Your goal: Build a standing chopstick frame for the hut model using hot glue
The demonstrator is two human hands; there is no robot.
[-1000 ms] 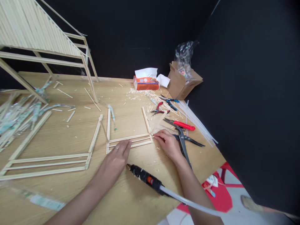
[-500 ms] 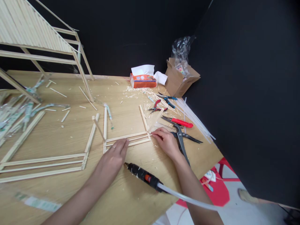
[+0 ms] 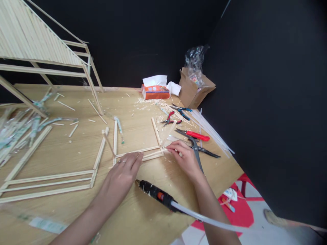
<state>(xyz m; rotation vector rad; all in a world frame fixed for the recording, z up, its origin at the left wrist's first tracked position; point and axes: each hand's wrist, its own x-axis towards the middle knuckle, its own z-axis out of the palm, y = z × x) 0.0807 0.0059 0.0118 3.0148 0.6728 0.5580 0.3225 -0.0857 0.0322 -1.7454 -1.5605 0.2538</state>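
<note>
In the head view, a small frame of thin wooden sticks (image 3: 139,150) lies on the table, with short sticks rising at its two near corners. My left hand (image 3: 127,166) is closed, its fingertips on a thin wooden stick (image 3: 152,154) between the frame's two near rails. My right hand (image 3: 184,157) pinches at the right end of that stick, beside the corner; its fingertips partly cover the end. Just below my left hand, a black hot glue gun (image 3: 158,194) lies with its nozzle toward that hand and a long clear glue stick (image 3: 201,217) out of its back.
A larger stick frame (image 3: 48,175) lies at left, before a roofed stick structure (image 3: 61,70). Red-handled pliers (image 3: 170,119), blue-handled pliers (image 3: 182,110), a red-handled tool (image 3: 198,135) and grey cutters (image 3: 196,149) lie at right. Behind stand tissues (image 3: 155,92) and a cardboard box (image 3: 195,90).
The view has tilted slightly, so the background sits lower. My right hand's fingers have shifted a little at the stick's end. My left hand stays over the stick.
</note>
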